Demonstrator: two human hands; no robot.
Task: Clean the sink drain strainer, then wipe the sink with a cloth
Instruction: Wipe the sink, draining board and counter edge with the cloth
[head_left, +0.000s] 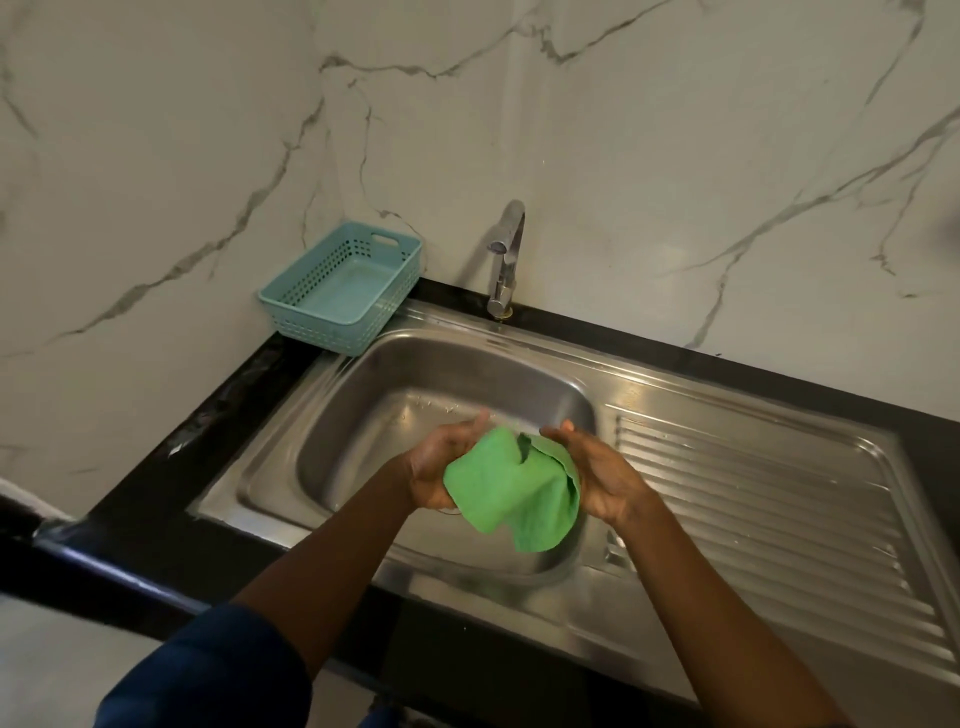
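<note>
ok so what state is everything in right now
green cloth: bunched, held over the sink
left hand: grips the cloth
right hand: grips the cloth
tap: no water running
sink: droplets on its floor
basket: upright, beside the sink
drain strainer: hidden from view

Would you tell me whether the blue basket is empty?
Empty: the basket shows only its bare floor inside.

a: hand positions?
b: the left hand (434, 467) and right hand (600, 480) both hold the green cloth (514, 491), bunched between them above the sink (358, 410) basin.
a: surrounding fixtures?
b: tap (506, 254) at the rear rim; teal basket (291, 306) on the black surface (208, 415) at the far left corner; ribbed drainboard (753, 493) right of the basin.
</note>
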